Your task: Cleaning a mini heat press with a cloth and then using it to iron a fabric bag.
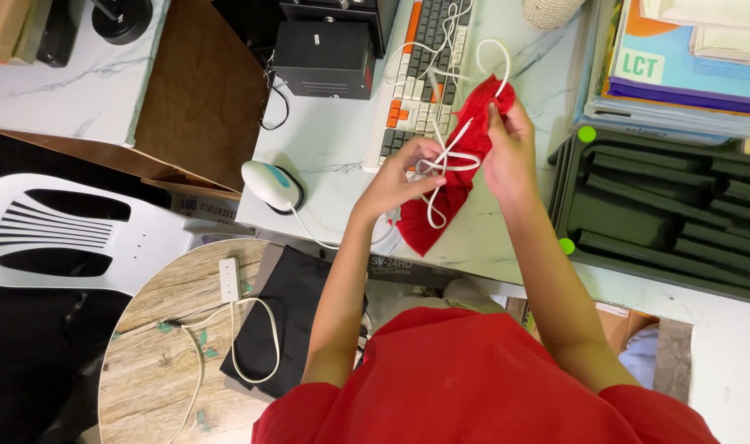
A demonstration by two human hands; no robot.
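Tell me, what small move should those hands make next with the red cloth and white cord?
Probably the left hand should draw the white cord gently through, since it loops loosely over the red cloth that the right hand pinches near its top.

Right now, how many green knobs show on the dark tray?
2: one green knob at the tray's upper left corner, another at its lower left. Others may lie out of view.

Keyboard (420, 70), mouse (268, 186), black box (324, 57), foam tray (667, 210)
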